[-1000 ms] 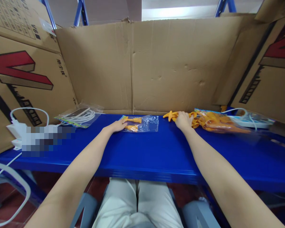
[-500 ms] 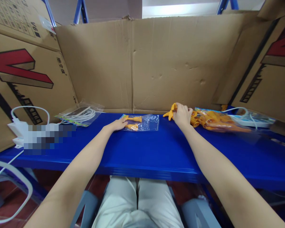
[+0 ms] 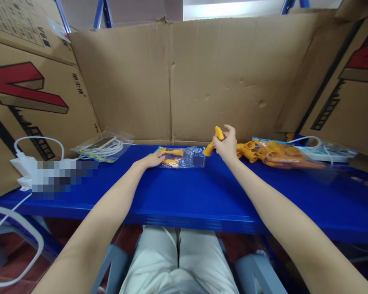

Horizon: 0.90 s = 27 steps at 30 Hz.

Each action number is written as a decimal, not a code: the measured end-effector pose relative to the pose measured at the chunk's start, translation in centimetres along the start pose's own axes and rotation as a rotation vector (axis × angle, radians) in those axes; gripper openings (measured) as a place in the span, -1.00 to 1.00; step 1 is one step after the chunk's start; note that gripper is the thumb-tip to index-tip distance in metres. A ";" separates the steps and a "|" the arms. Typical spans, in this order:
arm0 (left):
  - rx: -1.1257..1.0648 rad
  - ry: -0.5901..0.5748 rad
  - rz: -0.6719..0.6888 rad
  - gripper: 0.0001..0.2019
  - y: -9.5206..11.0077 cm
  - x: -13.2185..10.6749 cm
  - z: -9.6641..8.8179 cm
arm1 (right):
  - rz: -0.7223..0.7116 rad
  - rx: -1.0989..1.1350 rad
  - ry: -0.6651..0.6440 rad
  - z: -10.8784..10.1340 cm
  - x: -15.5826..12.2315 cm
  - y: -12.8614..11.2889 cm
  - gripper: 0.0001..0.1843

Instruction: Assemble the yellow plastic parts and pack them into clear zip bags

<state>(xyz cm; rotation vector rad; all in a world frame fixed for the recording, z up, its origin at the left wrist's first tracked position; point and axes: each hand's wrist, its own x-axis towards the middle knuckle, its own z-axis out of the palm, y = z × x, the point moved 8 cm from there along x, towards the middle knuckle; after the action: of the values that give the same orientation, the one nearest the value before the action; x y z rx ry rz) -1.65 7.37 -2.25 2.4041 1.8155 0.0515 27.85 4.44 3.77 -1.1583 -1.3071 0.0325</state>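
Observation:
My left hand (image 3: pixel 153 160) is at the left end of a clear plastic bag (image 3: pixel 194 157), its fingers closed over that end. Two orange flared plastic pieces (image 3: pixel 171 163) lie in the bag, near my fingertips. Above the tabletop, right of the bag, my right hand (image 3: pixel 227 145) pinches a yellow-orange plastic piece (image 3: pixel 219 133) between thumb and fingers. A flared orange end (image 3: pixel 207 149) shows just below and left of that hand; whether it is part of the same piece I cannot tell. Behind the right wrist lie several loose orange hollow pieces (image 3: pixel 249 153).
A larger clear bag (image 3: pixel 283 154) full of orange pieces lies at the right, before a white power strip (image 3: pixel 325 155). On the left are a bagged white cable (image 3: pixel 110 147) and a white plug (image 3: pixel 24 167). Cardboard (image 3: pixel 217 81) walls the back of the blue table (image 3: pixel 187 196).
My right hand has lifted up and left from the loose orange pieces, with a piece held in its fingers. My left hand and the bag beneath it have stayed put.

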 end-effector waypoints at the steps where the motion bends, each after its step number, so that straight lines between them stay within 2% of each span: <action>1: 0.000 -0.002 0.009 -0.39 0.0 0.1 0.1 | 0.045 0.068 -0.022 0.4 -0.1 0.1 -0.38; 6: -0.016 0.018 0.029 -0.39 -0.2 0.5 0.2 | 0.353 0.255 -0.237 2.9 -1.9 0.1 -0.39; 10: -0.025 0.024 0.035 -0.39 -0.1 0.5 0.1 | 0.549 0.214 -0.416 4.6 -3.9 0.7 -0.40; 12: -0.022 0.027 0.033 -0.39 0.0 0.4 0.1 | 0.578 0.116 -0.486 5.0 -4.5 1.5 -0.42; 13: -0.019 0.028 0.030 -0.39 0.0 0.3 0.0 | 0.545 0.035 -0.513 5.1 -4.6 1.8 -0.43; 15: -0.014 0.028 0.025 -0.39 0.0 0.3 0.0 | 0.380 -0.181 -0.562 5.2 -4.3 1.8 -0.48; 18: -0.013 0.020 0.015 -0.38 0.0 0.3 0.0 | 0.053 -0.490 -0.628 5.4 -4.0 0.4 -0.62; 20: -0.012 0.014 0.006 -0.38 0.0 0.3 0.0 | -0.073 -0.596 -0.649 5.4 -4.1 -0.6 -0.74; 23: 0.003 0.002 -0.036 -0.39 -0.1 0.2 -0.1 | -0.122 -0.606 -0.715 5.6 -4.5 -1.5 -0.84; 27: 0.011 0.018 -0.083 -0.42 0.1 -0.2 -0.5 | -0.135 -0.564 -0.854 6.5 -5.7 -1.7 -0.85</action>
<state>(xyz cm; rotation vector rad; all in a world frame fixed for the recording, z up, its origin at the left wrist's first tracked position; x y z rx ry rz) -1.67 7.25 -1.73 2.3394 1.9265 0.0551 20.05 4.32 -0.31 -1.6098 -2.2443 0.0666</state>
